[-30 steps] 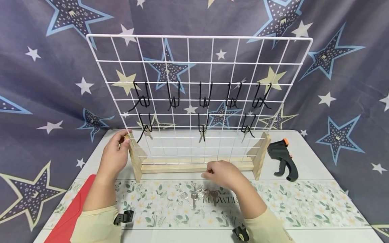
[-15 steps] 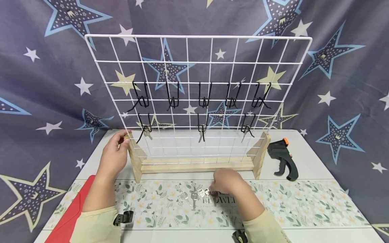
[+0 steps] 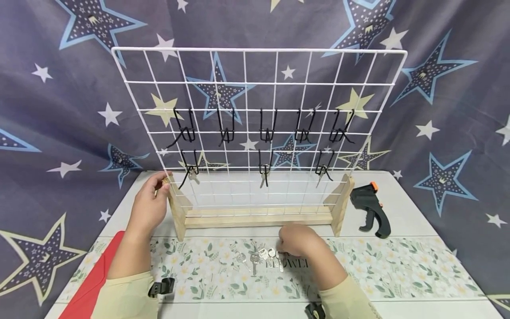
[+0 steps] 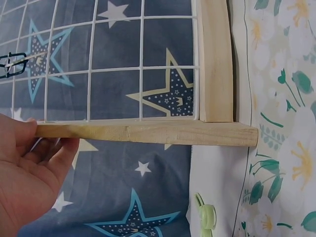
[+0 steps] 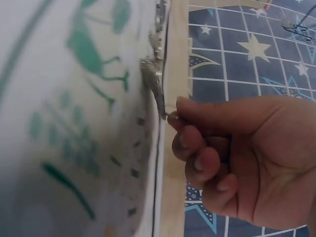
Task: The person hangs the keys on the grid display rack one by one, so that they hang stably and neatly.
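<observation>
My left hand (image 3: 149,201) grips the upper end of the wooden side support (image 4: 148,133) of a stand, thumb on one face and fingers on the other. The stand carries an upright white wire grid (image 3: 263,83) with black hooks (image 3: 267,133) in two rows. Keys (image 3: 193,176) hang from the lower hooks. Low in front of the stand, my right hand (image 3: 300,241) pinches the ring end of a key (image 5: 156,89) between thumb and forefinger, at the right end of a row. Several other keys (image 3: 254,260) lie to its left on the flowered runner.
A black and orange bar clamp (image 3: 370,210) lies right of the stand. Something flat and red (image 3: 93,277) lies under the left forearm. A wooden crossbar (image 3: 255,220) joins the supports at the base. Behind hangs a star-patterned curtain (image 3: 438,110). A small green object (image 4: 207,217) lies near the left support.
My right hand has come down from in front of the crossbar to the keys, and its thumb and forefinger now pinch the rightmost key. My left hand keeps its grip on the support.
</observation>
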{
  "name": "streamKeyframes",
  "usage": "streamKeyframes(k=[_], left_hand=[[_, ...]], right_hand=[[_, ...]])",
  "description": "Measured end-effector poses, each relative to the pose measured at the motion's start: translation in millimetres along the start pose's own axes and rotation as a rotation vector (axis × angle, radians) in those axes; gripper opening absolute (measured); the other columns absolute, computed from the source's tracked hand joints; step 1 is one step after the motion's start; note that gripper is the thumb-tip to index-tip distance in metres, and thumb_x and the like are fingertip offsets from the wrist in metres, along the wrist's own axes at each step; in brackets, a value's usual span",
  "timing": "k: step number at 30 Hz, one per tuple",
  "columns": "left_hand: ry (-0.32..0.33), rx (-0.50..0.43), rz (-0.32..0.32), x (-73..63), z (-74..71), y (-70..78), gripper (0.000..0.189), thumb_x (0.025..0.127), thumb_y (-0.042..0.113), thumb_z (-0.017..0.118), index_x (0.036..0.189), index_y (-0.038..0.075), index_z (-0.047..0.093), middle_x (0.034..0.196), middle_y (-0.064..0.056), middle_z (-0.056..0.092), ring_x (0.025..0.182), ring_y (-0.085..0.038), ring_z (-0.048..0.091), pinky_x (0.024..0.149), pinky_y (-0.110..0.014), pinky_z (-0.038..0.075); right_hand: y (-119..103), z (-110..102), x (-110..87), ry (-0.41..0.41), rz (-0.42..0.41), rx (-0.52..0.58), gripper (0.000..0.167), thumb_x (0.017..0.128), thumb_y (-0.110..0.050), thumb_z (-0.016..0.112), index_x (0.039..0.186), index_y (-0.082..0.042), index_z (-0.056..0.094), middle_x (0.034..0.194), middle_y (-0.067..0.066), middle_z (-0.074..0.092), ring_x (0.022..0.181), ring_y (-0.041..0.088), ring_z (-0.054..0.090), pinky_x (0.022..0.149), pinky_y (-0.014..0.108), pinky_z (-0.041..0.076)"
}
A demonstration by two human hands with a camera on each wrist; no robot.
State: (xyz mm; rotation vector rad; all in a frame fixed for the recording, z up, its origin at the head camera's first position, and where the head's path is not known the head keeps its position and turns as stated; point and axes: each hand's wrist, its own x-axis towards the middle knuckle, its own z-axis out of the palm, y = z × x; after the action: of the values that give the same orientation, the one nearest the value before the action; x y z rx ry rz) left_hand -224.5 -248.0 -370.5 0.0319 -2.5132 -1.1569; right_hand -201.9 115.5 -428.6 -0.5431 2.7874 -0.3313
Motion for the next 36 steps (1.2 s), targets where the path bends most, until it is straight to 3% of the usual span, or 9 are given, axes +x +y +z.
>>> streamKeyframes(k=[7,13,23,29,36], left_hand=[[0.000,0.007,-0.009,-0.3,0.5,0.5,0.038,0.106,0.021,0.041,0.142,0.011,0.048,0.140,-0.020,0.052,0.132,-0.037,0.045,0.109,-0.057,0.033],[-0.001,0.004,-0.011,-0.5,0.8,0.7,0.038,0.106,0.020,0.041,0.142,0.011,0.048,0.140,-0.020,0.052,0.133,-0.037,0.045,0.110,-0.057,0.033],[-0.001,0.004,-0.014,-1.1,1.2,-0.6,0.038,0.106,0.019,0.040,0.143,0.010,0.047,0.140,-0.021,0.051,0.132,-0.038,0.044,0.109,-0.058,0.034],[-0.001,-0.003,-0.015,-1.3,1.1,-0.8,0.038,0.106,0.020,0.041,0.143,0.011,0.047,0.138,-0.021,0.052,0.131,-0.037,0.045,0.109,-0.058,0.033],[0.004,-0.013,-0.007,-1.6,0.5,0.5,0.038,0.106,0.020,0.042,0.142,0.011,0.048,0.138,-0.020,0.052,0.131,-0.036,0.045,0.109,-0.058,0.033]], right_hand=[[4.6,-14.9,-9.6,0.001,-0.069,0.106,0.022,0.091,-0.017,0.068,0.070,-0.014,0.060,0.059,-0.004,0.054,0.052,0.013,0.050,0.052,0.029,0.042],[7.6,-30.4,-17.5,0.054,-0.173,0.159,0.023,0.093,-0.006,0.060,0.074,-0.017,0.056,0.059,-0.006,0.053,0.051,0.009,0.051,0.057,0.028,0.044],[9.3,-51.3,-30.2,0.205,-0.256,0.269,0.009,0.096,-0.019,0.063,0.087,-0.022,0.062,0.071,-0.009,0.060,0.062,0.004,0.055,0.059,0.025,0.047],[10.5,-63.9,-40.7,0.302,-0.315,0.433,0.005,0.096,-0.026,0.063,0.092,-0.024,0.063,0.072,-0.008,0.060,0.065,0.007,0.057,0.060,0.027,0.051],[9.7,-75.0,-54.7,0.387,-0.349,0.707,0.006,0.097,-0.026,0.062,0.097,-0.020,0.065,0.082,0.005,0.067,0.071,0.017,0.063,0.067,0.030,0.056]])
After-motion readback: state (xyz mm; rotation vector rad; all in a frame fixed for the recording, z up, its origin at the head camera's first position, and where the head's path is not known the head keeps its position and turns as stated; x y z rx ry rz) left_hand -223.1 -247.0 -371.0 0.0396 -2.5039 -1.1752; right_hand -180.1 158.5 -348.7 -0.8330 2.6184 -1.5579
